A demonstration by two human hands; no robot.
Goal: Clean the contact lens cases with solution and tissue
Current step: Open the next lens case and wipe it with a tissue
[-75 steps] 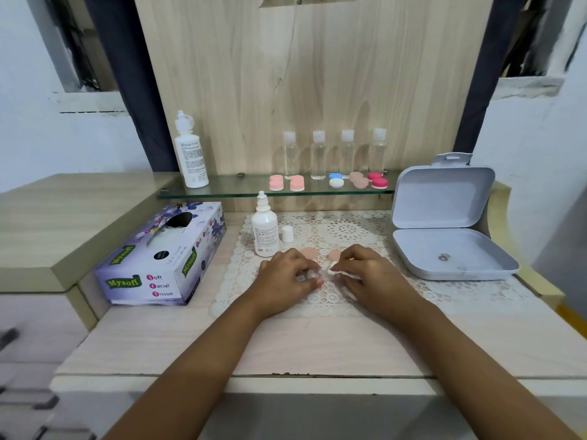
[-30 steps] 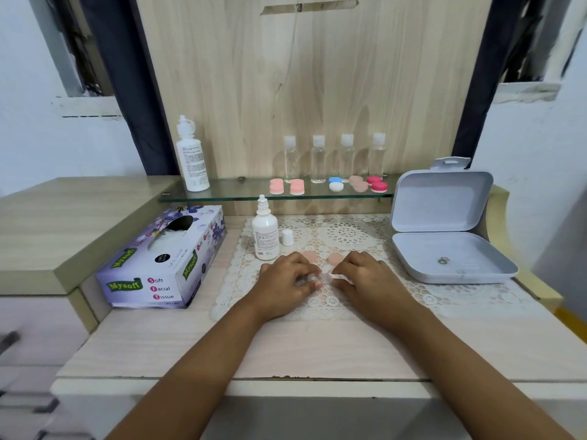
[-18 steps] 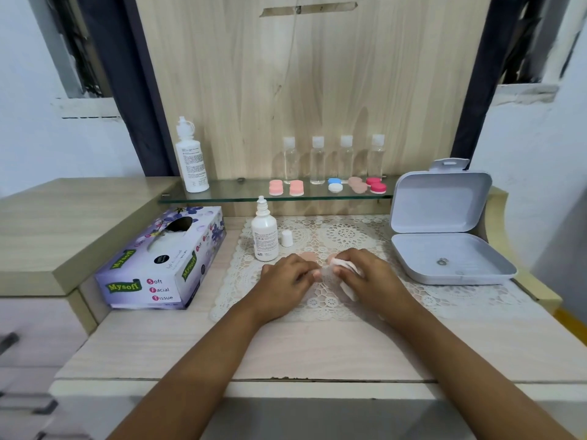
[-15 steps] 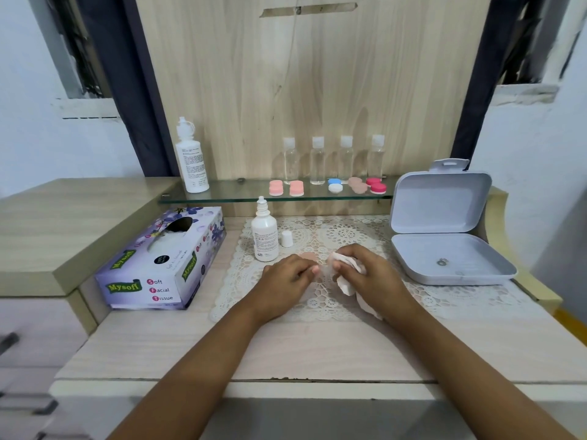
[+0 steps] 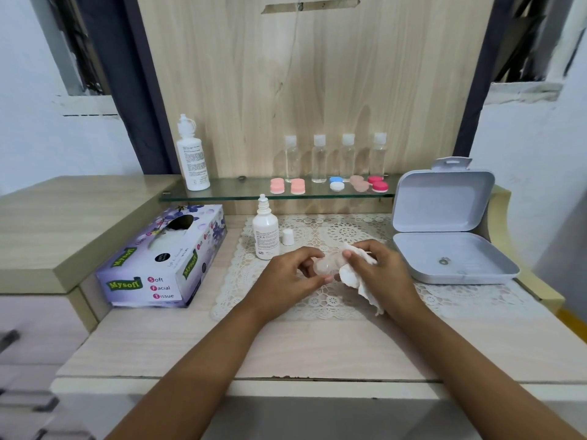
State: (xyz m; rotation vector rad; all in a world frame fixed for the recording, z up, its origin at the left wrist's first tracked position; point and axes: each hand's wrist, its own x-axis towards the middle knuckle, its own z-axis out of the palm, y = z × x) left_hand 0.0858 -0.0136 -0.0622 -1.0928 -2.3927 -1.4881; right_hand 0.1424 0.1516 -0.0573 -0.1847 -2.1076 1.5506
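Reaching in from the near edge, both forearms meet over the middle of the lace mat (image 5: 317, 301). The left hand (image 5: 286, 276) curls its thumb and fingers round a clear contact lens case (image 5: 324, 267), pinching its left end so that the rest juts toward the other hand. The right hand (image 5: 379, 268) clutches a crumpled white tissue (image 5: 351, 277), thumb and forefinger pressing a fold of it against the right end of the case; the loose remainder hangs below the palm toward the mat. The case thus sits between the two grips, above the mat's centre, touched by both. At the mat's far left corner stands the uncapped solution bottle (image 5: 265, 232), its white cap (image 5: 288, 237) just beside it. The tissue box (image 5: 165, 260) lies off the mat's left edge, and the open grey box (image 5: 441, 198) is at its far right corner. Behind the mat, a glass shelf (image 5: 244, 191) carries more coloured cases (image 5: 287, 186) in a row.
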